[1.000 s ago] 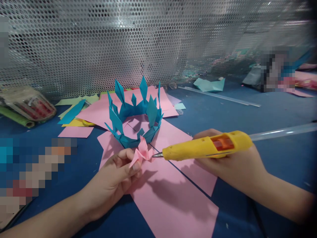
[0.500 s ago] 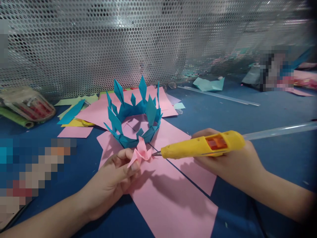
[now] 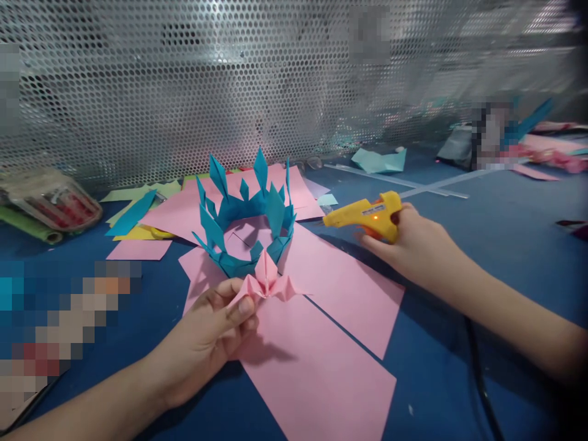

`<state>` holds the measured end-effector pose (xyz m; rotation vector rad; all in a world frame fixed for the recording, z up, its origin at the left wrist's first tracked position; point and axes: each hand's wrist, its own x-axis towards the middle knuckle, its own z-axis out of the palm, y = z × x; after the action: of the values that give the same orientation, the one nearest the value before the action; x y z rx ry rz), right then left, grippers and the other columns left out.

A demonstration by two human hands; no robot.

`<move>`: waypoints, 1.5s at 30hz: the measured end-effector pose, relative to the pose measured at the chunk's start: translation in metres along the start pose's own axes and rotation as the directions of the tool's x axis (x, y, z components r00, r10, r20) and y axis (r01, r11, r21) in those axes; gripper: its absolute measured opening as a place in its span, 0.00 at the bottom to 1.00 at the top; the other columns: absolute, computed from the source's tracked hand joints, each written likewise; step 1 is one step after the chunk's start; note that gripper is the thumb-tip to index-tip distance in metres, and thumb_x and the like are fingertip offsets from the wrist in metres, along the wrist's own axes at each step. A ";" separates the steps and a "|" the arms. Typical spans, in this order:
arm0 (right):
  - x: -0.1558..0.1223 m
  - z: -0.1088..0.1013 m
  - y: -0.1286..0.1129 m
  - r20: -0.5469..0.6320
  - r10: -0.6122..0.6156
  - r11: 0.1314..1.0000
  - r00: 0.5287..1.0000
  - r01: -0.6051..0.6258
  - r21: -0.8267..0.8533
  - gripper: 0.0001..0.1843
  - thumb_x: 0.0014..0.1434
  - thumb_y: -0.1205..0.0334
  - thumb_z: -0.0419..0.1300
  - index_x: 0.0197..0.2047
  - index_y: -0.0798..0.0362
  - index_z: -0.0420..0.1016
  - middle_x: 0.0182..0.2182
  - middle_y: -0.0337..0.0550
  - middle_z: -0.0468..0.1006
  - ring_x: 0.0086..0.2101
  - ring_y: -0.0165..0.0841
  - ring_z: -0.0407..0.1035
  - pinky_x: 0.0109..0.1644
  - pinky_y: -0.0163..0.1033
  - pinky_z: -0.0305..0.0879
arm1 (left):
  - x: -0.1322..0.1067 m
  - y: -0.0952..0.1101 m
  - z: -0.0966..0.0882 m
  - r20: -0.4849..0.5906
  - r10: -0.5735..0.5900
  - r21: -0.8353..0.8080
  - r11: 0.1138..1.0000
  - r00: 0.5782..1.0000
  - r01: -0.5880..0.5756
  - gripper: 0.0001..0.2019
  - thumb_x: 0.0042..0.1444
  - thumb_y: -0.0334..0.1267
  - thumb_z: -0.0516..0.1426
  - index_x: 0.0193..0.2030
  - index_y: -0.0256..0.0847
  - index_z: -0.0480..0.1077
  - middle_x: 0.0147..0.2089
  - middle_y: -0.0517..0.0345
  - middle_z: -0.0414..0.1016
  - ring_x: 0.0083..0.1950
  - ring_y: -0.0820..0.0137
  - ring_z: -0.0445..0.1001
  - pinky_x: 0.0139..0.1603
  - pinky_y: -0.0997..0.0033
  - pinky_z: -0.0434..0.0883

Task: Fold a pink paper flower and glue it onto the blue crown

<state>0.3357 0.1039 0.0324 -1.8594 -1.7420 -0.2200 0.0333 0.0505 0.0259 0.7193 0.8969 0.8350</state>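
My left hand (image 3: 209, 334) pinches a small folded pink paper piece (image 3: 269, 283) and holds it against the front of a blue folded paper crown (image 3: 245, 214). The crown stands upright on pink paper sheets (image 3: 321, 355) spread over the blue table. My right hand (image 3: 416, 245) grips a yellow hot glue gun (image 3: 365, 215), its nozzle pointing left, well to the right of the crown and away from the pink piece. A clear glue stick (image 3: 441, 184) sticks out behind the gun.
A perforated metal screen (image 3: 229, 79) closes off the back. Loose paper scraps in blue, yellow and pink (image 3: 138, 214) lie at back left beside a plastic packet (image 3: 50, 199) and a green roll (image 3: 32, 225). A light blue folded paper (image 3: 379, 160) lies at back right. A dark cord (image 3: 480, 380) runs under my right arm.
My right hand has drawn the glue gun back and to the right, away from the pink piece. My left hand has kept hold of the pink piece, now set lower against the crown.
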 end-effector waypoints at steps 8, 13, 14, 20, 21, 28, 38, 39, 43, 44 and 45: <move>0.008 -0.004 0.029 0.082 0.140 0.988 0.987 -0.134 -0.072 0.23 0.59 0.45 0.62 0.24 0.50 0.60 0.19 0.30 0.60 0.19 0.25 0.53 0.24 0.34 0.51 | -0.002 0.002 0.002 0.007 0.001 -0.003 1.000 1.000 -0.001 0.16 0.41 0.48 0.74 0.29 0.41 0.77 0.29 0.62 0.67 0.33 0.77 0.65 0.36 0.82 0.67; 0.015 -0.012 0.032 0.066 0.142 0.985 0.988 -0.147 0.085 0.22 0.54 0.47 0.66 0.20 0.49 0.64 0.17 0.35 0.59 0.20 0.30 0.54 0.25 0.38 0.47 | -0.004 0.002 0.005 -0.011 -0.007 -0.016 1.000 1.000 0.007 0.17 0.37 0.45 0.75 0.28 0.40 0.76 0.27 0.64 0.67 0.30 0.79 0.65 0.34 0.82 0.68; 0.016 -0.014 0.029 0.038 0.136 0.980 0.990 -0.140 0.143 0.19 0.53 0.48 0.67 0.22 0.49 0.66 0.19 0.36 0.61 0.22 0.32 0.56 0.27 0.38 0.49 | -0.004 0.002 0.005 -0.009 -0.008 -0.014 1.000 1.000 0.008 0.17 0.37 0.45 0.75 0.27 0.40 0.76 0.26 0.64 0.68 0.29 0.79 0.65 0.33 0.82 0.67; -0.019 -0.020 -0.035 0.188 -0.062 0.759 0.980 -0.076 0.646 0.15 0.57 0.47 0.61 0.31 0.51 0.76 0.28 0.42 0.74 0.29 0.34 0.67 0.32 0.38 0.62 | -0.003 -0.003 0.007 0.008 0.022 0.006 1.000 1.000 -0.022 0.18 0.33 0.47 0.76 0.28 0.41 0.78 0.24 0.65 0.67 0.28 0.78 0.65 0.34 0.80 0.68; -0.030 -0.018 -0.048 0.255 -0.125 0.688 0.959 -0.101 0.719 0.17 0.58 0.46 0.60 0.32 0.51 0.77 0.28 0.42 0.76 0.28 0.32 0.68 0.30 0.37 0.63 | -0.003 -0.004 0.008 0.013 0.028 0.009 1.000 1.000 -0.028 0.18 0.33 0.47 0.76 0.27 0.41 0.78 0.24 0.65 0.67 0.28 0.78 0.65 0.34 0.80 0.68; -0.073 -0.001 -0.096 0.456 -0.381 0.287 0.805 -0.366 0.885 0.23 0.57 0.39 0.63 0.38 0.53 0.82 0.30 0.44 0.80 0.27 0.29 0.70 0.31 0.34 0.69 | -0.003 -0.005 0.008 0.020 0.013 0.070 0.997 1.000 -0.014 0.18 0.36 0.48 0.75 0.29 0.41 0.79 0.25 0.63 0.70 0.29 0.76 0.67 0.34 0.76 0.68; -0.072 -0.004 -0.095 0.513 -0.347 0.073 0.785 -0.522 0.850 0.18 0.57 0.45 0.68 0.37 0.52 0.80 0.32 0.41 0.81 0.29 0.25 0.70 0.33 0.30 0.69 | -0.005 0.000 0.012 -0.058 -0.021 0.160 0.987 0.998 0.030 0.21 0.33 0.51 0.75 0.31 0.42 0.78 0.23 0.66 0.68 0.25 0.78 0.61 0.30 0.76 0.63; -0.072 -0.004 -0.095 0.512 -0.348 0.060 0.786 -0.526 0.849 0.16 0.57 0.46 0.68 0.37 0.52 0.80 0.30 0.40 0.81 0.29 0.25 0.70 0.33 0.29 0.68 | -0.005 0.000 0.012 -0.065 -0.018 0.169 0.985 0.998 0.029 0.21 0.34 0.50 0.75 0.32 0.42 0.78 0.23 0.66 0.68 0.25 0.78 0.61 0.30 0.76 0.63; -0.073 -0.005 -0.095 0.500 -0.350 0.015 0.792 -0.529 0.849 0.10 0.56 0.55 0.70 0.36 0.51 0.80 0.28 0.37 0.81 0.28 0.22 0.71 0.32 0.25 0.68 | -0.006 0.002 0.014 -0.071 -0.004 0.205 0.979 0.997 0.019 0.20 0.36 0.50 0.75 0.31 0.40 0.78 0.23 0.65 0.68 0.25 0.76 0.63 0.30 0.73 0.64; -0.073 -0.006 -0.095 0.493 -0.354 0.003 0.795 -0.526 0.850 0.09 0.56 0.56 0.70 0.35 0.51 0.80 0.28 0.36 0.81 0.28 0.22 0.71 0.32 0.24 0.68 | -0.005 0.002 0.014 -0.073 0.000 0.212 0.977 0.997 0.015 0.20 0.36 0.50 0.74 0.31 0.40 0.78 0.24 0.65 0.68 0.26 0.76 0.64 0.30 0.73 0.64; -0.074 -0.006 -0.095 0.485 -0.360 -0.009 0.797 -0.523 0.852 0.08 0.57 0.57 0.70 0.35 0.51 0.79 0.28 0.36 0.81 0.28 0.21 0.71 0.33 0.24 0.68 | -0.005 0.002 0.014 -0.074 0.005 0.219 0.976 0.997 0.012 0.20 0.36 0.50 0.74 0.31 0.40 0.78 0.24 0.64 0.69 0.26 0.75 0.64 0.30 0.73 0.64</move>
<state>0.2360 0.0357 0.0290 -0.7419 -1.2582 1.5773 0.0435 0.0443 0.0357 0.8830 1.0682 0.7706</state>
